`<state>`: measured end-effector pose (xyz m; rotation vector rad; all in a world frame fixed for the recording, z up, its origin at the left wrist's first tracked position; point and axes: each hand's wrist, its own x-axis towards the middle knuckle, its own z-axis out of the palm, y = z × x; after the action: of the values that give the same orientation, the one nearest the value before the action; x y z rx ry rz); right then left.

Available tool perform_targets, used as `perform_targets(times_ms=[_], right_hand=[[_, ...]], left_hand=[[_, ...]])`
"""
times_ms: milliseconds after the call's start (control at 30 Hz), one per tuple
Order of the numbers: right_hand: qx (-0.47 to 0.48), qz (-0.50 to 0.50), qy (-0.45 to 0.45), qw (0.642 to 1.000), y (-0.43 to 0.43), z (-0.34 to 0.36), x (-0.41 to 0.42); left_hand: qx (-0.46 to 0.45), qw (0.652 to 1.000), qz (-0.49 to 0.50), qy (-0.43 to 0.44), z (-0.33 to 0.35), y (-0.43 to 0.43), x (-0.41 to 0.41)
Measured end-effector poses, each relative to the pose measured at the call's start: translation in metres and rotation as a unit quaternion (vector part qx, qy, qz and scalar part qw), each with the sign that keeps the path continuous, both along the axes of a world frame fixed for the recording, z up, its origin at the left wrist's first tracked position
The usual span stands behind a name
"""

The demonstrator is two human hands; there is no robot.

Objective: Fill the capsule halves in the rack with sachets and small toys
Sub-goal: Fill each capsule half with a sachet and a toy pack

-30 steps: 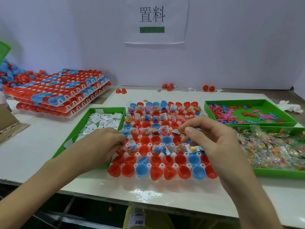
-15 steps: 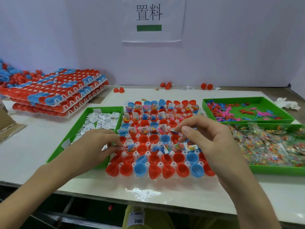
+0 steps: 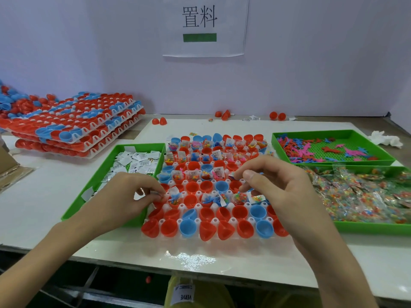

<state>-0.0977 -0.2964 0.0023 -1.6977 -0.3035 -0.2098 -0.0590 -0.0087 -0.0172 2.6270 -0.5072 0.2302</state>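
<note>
The rack (image 3: 215, 220) sits centred on the bench (image 3: 44, 196) between the sachet tray (image 3: 106, 165) at left and the toy tray (image 3: 333, 133) at right, so each hand has its own supply close by. The left hand (image 3: 124, 196) pinches what appears to be a white sachet (image 3: 156, 193) at the rack's left edge; the right hand (image 3: 282, 192) pinches a small item (image 3: 231, 175), unidentifiable here, over the middle rows. The near capsule halves (image 3: 206, 213) stand empty.

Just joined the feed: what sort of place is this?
Probably a toy-packing workbench in a small factory: stacked racks of capsule halves, green trays of sachets and toys, a printed sign.
</note>
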Motion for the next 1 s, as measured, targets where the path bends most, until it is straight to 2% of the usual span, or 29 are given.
perform_targets(times_ms=[100, 233, 733, 1000], right_hand=[[0.001, 0.0, -0.001, 1.0, -0.0011, 0.0004, 0.0002], [-0.002, 0.003, -0.004, 1.0, -0.0001, -0.0001, 0.0003], [-0.019, 0.011, -0.001, 1.0, 0.0014, -0.0018, 0.0016], [-0.019, 0.014, 0.004, 1.0, 0.0002, -0.0026, 0.0027]], left_hand=[[-0.061, 0.998, 0.003, 0.003, 0.001, 0.0015, -0.0003], [-0.091, 0.996, 0.012, -0.006, 0.0021, 0.0057, 0.0012], [0.008, 0.999, -0.034, -0.007, -0.0018, 0.0017, 0.0003], [0.008, 0.999, -0.026, -0.025, 0.0008, -0.0006, 0.0001]])
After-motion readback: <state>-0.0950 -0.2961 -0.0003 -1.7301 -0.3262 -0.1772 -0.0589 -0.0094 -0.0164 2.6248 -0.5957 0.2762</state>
